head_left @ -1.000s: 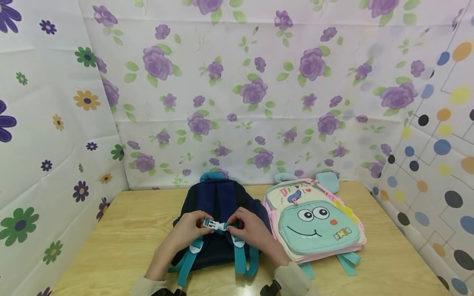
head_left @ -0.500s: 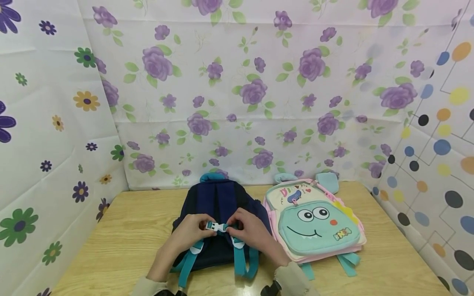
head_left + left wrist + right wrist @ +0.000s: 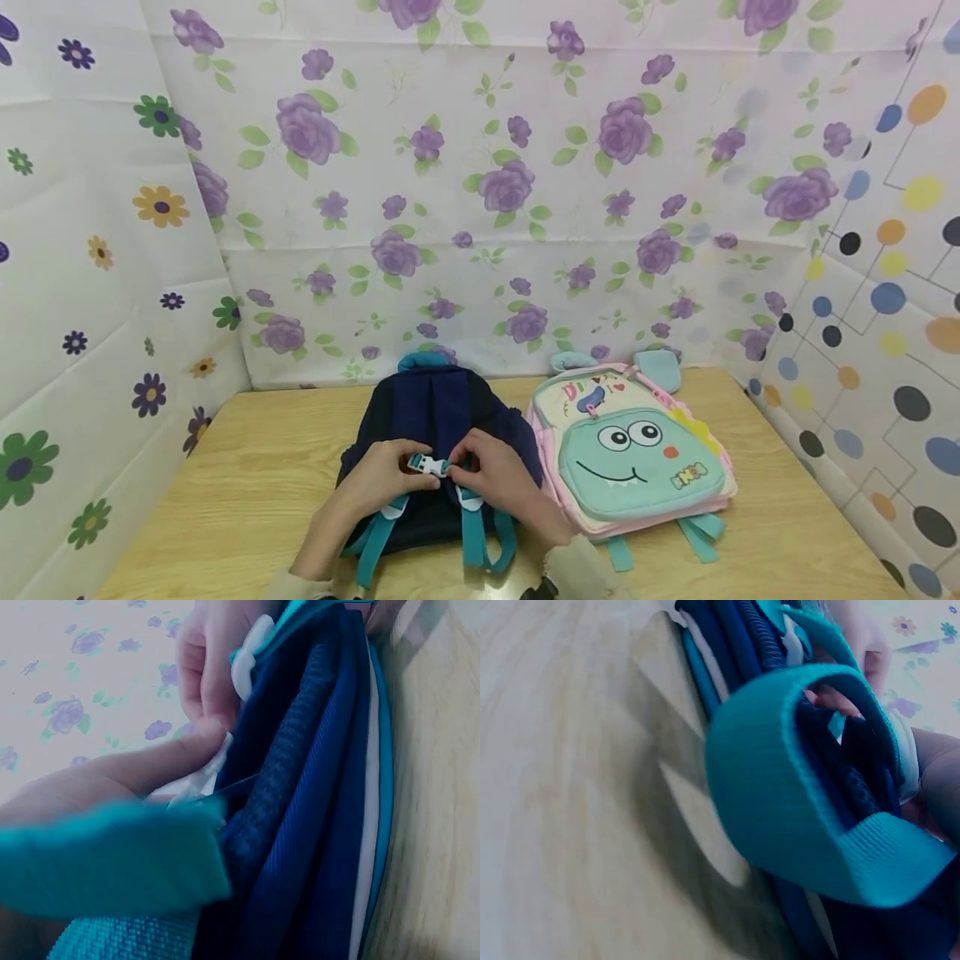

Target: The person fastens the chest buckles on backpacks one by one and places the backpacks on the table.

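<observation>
A navy backpack (image 3: 435,400) lies on the table with its strap side up. Across its middle, a white side-release buckle (image 3: 429,466) on teal webbing sits between both hands, its two halves appearing joined. My left hand (image 3: 378,479) pinches the buckle's left part, thumb along its lower edge. With fingertips, my right hand (image 3: 491,471) pinches the webbing at the buckle's right end. In the left wrist view the left thumb (image 3: 157,765) presses near the white plastic, mostly hidden. A loop of teal strap (image 3: 757,772) fills much of the right wrist view.
Right of the navy bag lies a pastel backpack (image 3: 637,458) with a cartoon face, close against it. Loose teal straps (image 3: 472,537) hang toward the front of the wooden table (image 3: 247,467). Flowered cloth (image 3: 480,192) stands behind.
The head view has shifted slightly. Both hands and the buckle have come a little lower on the navy backpack; the left thumb now lies along the buckle's lower edge. Both hands keep their pinch.
</observation>
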### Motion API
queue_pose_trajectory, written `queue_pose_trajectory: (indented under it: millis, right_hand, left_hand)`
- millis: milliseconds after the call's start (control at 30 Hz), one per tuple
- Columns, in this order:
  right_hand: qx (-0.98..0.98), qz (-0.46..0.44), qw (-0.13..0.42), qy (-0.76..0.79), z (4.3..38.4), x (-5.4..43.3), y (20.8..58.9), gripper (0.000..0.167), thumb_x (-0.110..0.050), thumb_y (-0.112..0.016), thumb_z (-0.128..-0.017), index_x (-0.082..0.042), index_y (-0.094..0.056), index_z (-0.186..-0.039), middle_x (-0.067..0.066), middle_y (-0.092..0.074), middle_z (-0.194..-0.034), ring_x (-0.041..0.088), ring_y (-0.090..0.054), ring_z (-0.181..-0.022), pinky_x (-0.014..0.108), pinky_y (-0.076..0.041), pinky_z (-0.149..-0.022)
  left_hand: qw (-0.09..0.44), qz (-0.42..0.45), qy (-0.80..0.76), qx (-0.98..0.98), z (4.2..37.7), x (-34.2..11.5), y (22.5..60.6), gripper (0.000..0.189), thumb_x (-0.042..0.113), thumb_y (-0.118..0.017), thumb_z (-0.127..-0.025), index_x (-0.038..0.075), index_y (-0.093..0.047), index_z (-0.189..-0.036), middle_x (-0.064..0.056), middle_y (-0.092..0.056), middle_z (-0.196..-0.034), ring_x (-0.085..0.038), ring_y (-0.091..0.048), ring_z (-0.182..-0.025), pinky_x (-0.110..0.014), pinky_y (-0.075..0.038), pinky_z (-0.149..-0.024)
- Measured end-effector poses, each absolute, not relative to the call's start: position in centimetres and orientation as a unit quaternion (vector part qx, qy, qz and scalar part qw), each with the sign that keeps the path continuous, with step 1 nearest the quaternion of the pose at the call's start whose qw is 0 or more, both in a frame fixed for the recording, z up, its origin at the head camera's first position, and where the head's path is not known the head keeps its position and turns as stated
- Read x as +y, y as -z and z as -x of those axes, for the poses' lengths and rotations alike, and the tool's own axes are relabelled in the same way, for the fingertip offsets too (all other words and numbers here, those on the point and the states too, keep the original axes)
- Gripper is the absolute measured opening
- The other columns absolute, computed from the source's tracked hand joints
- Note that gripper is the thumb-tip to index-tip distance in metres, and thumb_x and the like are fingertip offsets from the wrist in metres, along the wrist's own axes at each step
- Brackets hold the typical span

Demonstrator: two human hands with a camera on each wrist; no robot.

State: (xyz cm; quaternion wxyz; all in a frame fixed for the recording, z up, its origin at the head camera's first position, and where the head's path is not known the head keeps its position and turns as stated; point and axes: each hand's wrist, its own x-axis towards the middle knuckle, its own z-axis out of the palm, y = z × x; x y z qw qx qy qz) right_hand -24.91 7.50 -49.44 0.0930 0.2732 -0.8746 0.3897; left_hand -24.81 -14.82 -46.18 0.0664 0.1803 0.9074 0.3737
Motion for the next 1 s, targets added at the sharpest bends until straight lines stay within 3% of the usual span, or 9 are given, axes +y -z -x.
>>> queue_pose_trajectory:
  millis: [133,267,667,833,1000]
  right_hand:
    - [-0.878,-0.269,0.1,-0.383,24.7,6.7,49.8,0.004,-0.024,-0.072,-0.091,-0.024,-0.068,-0.09,-0.01,-0.058,-0.087,-0.002,-0.049,-0.068,0.015,-0.044,-0.063]
    - [-0.877,-0.266,0.096,-0.389,24.4,5.9,49.8,0.004,-0.024,-0.072,-0.09,-0.024,-0.069,-0.089,-0.011,-0.058,-0.086,-0.003,-0.048,-0.067,0.015,-0.044,-0.062]
    - [-0.876,-0.254,0.105,-0.396,24.2,5.3,49.7,0.003,-0.024,-0.073,-0.09,-0.023,-0.07,-0.089,-0.01,-0.06,-0.087,-0.002,-0.049,-0.067,0.015,-0.044,-0.063]
    - [-0.869,-0.273,0.092,-0.403,24.2,5.7,49.4,0.004,-0.023,-0.072,-0.091,-0.021,-0.069,-0.092,-0.008,-0.06,-0.088,-0.001,-0.049,-0.069,0.015,-0.045,-0.064]
    - [-0.859,-0.302,0.068,-0.407,24.4,6.6,48.7,0.006,-0.025,-0.069,-0.094,-0.02,-0.068,-0.099,-0.006,-0.06,-0.091,-0.001,-0.052,-0.073,0.016,-0.047,-0.067]
  left_hand:
    - [0.076,-0.174,-0.367,0.911,24.7,-15.1,46.1,0.059,0.049,-0.077,-0.082,0.009,-0.069,-0.124,0.0,-0.07,-0.102,-0.01,-0.058,-0.072,-0.025,-0.047,-0.062]
    - [0.082,-0.183,-0.357,0.912,24.7,-15.6,45.9,0.053,0.044,-0.075,-0.086,0.008,-0.069,-0.124,0.001,-0.071,-0.1,-0.01,-0.058,-0.071,-0.026,-0.047,-0.061]
    - [0.085,-0.225,-0.325,0.915,24.9,-16.1,45.6,0.042,0.037,-0.07,-0.092,0.009,-0.07,-0.122,0.004,-0.054,-0.066,-0.006,-0.041,-0.054,-0.021,-0.036,-0.053]
    - [0.087,-0.22,-0.335,0.912,24.8,-16.3,45.7,0.042,0.041,-0.07,-0.091,0.012,-0.07,-0.122,0.005,-0.054,-0.068,-0.006,-0.042,-0.055,-0.022,-0.036,-0.053]
    - [0.074,-0.225,-0.34,0.91,24.7,-16.5,45.7,0.037,0.04,-0.071,-0.09,0.016,-0.071,-0.118,0.005,-0.057,-0.08,-0.009,-0.048,-0.063,-0.023,-0.041,-0.057]
